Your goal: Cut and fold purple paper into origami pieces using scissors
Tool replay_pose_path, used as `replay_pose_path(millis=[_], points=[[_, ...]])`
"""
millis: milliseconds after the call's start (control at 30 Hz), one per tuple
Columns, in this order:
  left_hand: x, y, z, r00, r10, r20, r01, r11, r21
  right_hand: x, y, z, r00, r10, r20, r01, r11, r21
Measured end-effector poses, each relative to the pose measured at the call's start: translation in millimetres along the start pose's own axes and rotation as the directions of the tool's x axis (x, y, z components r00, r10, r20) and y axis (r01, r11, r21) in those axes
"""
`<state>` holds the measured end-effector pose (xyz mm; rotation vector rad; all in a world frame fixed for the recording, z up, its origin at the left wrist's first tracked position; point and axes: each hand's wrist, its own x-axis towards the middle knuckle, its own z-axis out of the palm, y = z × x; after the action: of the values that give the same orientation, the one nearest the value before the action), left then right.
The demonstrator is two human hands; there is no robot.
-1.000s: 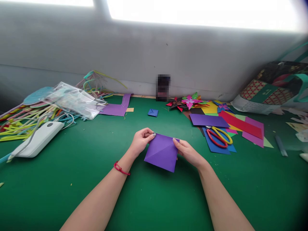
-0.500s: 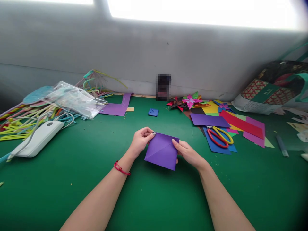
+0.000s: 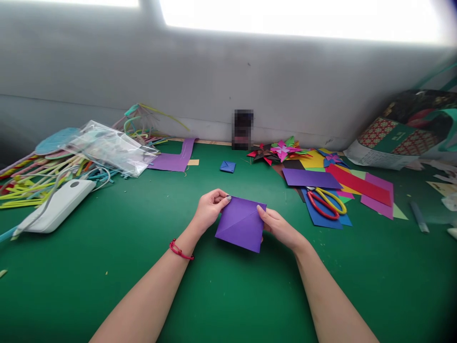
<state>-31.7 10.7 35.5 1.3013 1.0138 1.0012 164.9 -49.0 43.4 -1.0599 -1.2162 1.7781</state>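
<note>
A square sheet of purple paper (image 3: 238, 227) is held above the green table, with a diagonal crease running across it. My left hand (image 3: 211, 206) pinches its upper left corner between thumb and fingers. At the upper right corner my right hand (image 3: 276, 225) grips the sheet, thumb on top and the other fingers mostly hidden behind it. Beyond the sheet lies a small folded blue paper piece (image 3: 227, 166).
Scissors (image 3: 326, 204) with red and yellow handles rest on coloured papers to the right, near folded paper stars (image 3: 282, 150). A white power bank (image 3: 59, 207) and a heap of pipe cleaners lie left. A patterned bag (image 3: 396, 136) stands far right.
The purple paper and my right hand have shifted very slightly; both hands keep the same hold on the sheet. Nothing else has visibly moved.
</note>
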Motion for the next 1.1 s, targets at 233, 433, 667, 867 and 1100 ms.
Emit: replay_pose_path(millis=[233, 433, 667, 867, 1100], points=[[-0.6, 1.3, 0.7, 1.000, -0.003, -0.009, 0.003, 1.000, -0.008, -3.7, -0.3, -2.0, 0.994, 0.068, 0.083, -0.076, 0.992, 0.096], [0.6, 1.6, -0.7, 1.000, -0.005, -0.001, 0.004, 0.999, -0.034, -5.0, -0.4, -3.4, 0.992, 0.094, 0.081, -0.101, 0.991, 0.083], [-1.7, 1.8, 1.9, 0.999, 0.024, -0.030, -0.024, 1.000, -0.015, -0.7, -0.4, -3.0, 0.996, 0.091, -0.015, -0.091, 0.995, -0.029], [-2.2, -1.4, 2.9, 0.992, 0.108, -0.070, -0.098, 0.986, 0.136, 4.4, 6.1, -4.3, 0.990, 0.113, -0.085, -0.120, 0.990, -0.075], [-1.9, -0.9, -0.1, 0.984, 0.150, -0.093, -0.126, 0.967, 0.223, -0.4, 1.0, -2.3, 0.988, 0.151, 0.031, -0.149, 0.987, -0.059]])
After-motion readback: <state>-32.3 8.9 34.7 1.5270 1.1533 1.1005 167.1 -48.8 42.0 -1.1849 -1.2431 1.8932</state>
